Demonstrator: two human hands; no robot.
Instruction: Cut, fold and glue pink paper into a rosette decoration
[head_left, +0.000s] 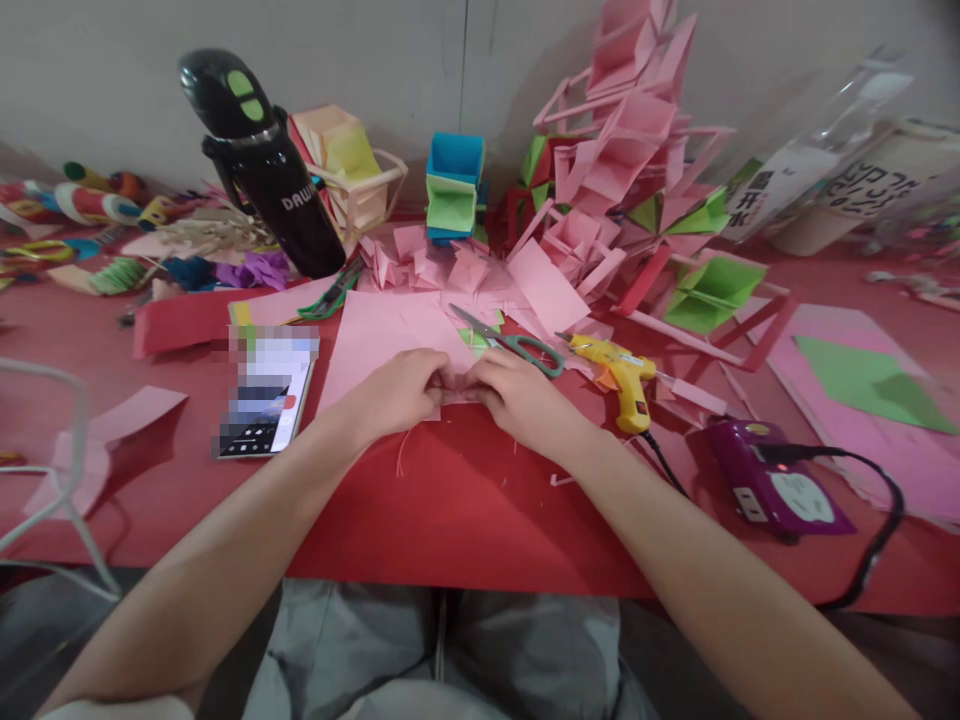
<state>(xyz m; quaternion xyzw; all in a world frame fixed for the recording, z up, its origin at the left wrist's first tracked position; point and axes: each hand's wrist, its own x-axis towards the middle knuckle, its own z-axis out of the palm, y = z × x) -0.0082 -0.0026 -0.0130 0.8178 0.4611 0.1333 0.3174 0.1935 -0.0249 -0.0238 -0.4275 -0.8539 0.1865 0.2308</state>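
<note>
My left hand (pixel 409 388) and my right hand (pixel 506 392) meet above the red tabletop, fingertips close together. Both are closed in a pinch on a small piece of pink paper (pixel 450 396), mostly covered by the fingers. Beneath and behind them lies a larger pink sheet (pixel 367 335). Just beyond my right hand rest grey-handled scissors (pixel 517 345), their blades pointing up and left over a scrap of green paper. A yellow hot glue gun (pixel 619 375) lies to the right of the scissors.
A phone (pixel 266 395) lies at left, below a green-handled cutter (pixel 330 295) and a black bottle (pixel 277 190). Pink folded-paper structures (pixel 622 130) rise at the back, near a blue and green paper piece (pixel 454 190). A purple power box (pixel 772 480) with a cord sits right.
</note>
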